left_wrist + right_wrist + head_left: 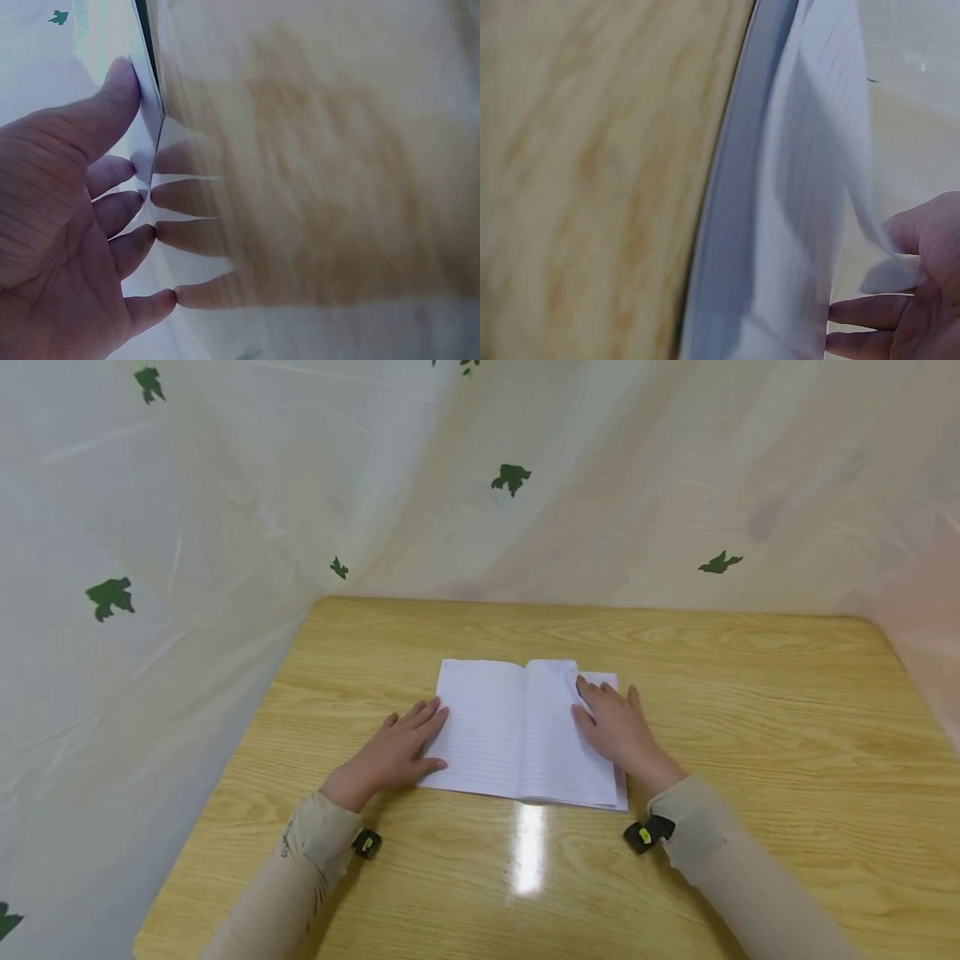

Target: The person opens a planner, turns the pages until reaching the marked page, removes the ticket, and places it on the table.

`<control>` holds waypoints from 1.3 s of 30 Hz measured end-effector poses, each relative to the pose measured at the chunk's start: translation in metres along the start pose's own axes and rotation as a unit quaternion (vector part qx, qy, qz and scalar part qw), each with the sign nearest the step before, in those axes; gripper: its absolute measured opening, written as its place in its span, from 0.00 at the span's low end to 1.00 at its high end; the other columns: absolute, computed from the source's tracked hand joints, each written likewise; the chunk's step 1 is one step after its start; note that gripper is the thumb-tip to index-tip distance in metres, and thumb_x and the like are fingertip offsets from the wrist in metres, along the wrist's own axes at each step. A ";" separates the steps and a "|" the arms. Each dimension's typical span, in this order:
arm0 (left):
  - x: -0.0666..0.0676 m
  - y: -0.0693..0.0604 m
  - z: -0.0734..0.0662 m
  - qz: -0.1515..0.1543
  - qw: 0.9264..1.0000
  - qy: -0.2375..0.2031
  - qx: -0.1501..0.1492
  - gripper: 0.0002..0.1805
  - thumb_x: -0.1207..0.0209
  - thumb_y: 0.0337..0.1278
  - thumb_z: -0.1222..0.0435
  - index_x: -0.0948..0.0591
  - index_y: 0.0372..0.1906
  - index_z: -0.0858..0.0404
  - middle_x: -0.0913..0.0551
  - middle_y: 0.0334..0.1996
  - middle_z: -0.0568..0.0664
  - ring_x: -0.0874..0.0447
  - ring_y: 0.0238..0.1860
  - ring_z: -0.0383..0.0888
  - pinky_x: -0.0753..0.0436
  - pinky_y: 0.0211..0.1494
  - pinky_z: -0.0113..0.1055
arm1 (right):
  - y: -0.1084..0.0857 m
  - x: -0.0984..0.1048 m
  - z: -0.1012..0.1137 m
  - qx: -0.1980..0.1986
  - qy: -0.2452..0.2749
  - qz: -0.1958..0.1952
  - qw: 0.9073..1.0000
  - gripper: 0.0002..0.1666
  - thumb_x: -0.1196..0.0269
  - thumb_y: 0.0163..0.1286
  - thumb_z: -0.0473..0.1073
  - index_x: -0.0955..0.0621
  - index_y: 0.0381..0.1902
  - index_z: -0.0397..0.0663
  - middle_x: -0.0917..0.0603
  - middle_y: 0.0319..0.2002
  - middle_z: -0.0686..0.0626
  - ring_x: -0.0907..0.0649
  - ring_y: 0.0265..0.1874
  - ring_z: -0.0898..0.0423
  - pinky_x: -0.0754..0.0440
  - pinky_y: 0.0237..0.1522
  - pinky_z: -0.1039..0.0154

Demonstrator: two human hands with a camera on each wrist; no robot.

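Note:
An open notebook (480,727) with lined white pages lies on the wooden table. On its left edge rests my left hand (393,752), fingers spread; the left wrist view shows that hand (67,217) with thumb and fingertips against the notebook's edge (150,112). My right hand (618,727) is at the upper right of the notebook, where a page (551,735) is lifted and bent at its outer edge. Seen from the right wrist, the curled page corner (889,276) is pinched between the thumb and fingers of the right hand (930,285).
The wooden table (750,693) has rounded far corners. Behind it and at the sides hangs a pale curtain (600,485) with green bird-like shapes. Small black devices sit at the left wrist (366,843) and the right wrist (648,833). Light reflects below the notebook.

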State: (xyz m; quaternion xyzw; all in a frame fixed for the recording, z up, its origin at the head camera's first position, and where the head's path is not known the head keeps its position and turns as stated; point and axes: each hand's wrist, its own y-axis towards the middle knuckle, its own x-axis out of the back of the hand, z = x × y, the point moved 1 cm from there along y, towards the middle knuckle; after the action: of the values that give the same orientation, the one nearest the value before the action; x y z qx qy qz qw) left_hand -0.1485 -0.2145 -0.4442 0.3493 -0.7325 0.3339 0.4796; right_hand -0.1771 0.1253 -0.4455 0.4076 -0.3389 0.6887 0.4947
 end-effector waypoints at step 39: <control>0.002 0.006 0.003 0.001 1.000 -0.001 -0.030 0.39 0.42 0.66 0.53 0.41 0.75 0.62 0.45 0.75 0.55 0.52 0.75 0.61 0.50 0.67 0.69 | -0.020 -0.033 0.068 0.105 0.297 -0.073 0.946 0.77 0.26 0.56 0.48 0.76 0.75 0.52 0.78 0.76 0.50 0.70 0.74 0.53 0.59 0.72 0.45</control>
State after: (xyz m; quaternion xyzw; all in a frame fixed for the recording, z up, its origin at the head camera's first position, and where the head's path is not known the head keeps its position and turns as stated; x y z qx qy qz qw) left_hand -0.1556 -0.2142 -0.4441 0.3345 -0.7429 0.3115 0.4890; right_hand -0.1373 0.0585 -0.4436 0.2573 -0.0720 0.7723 0.5763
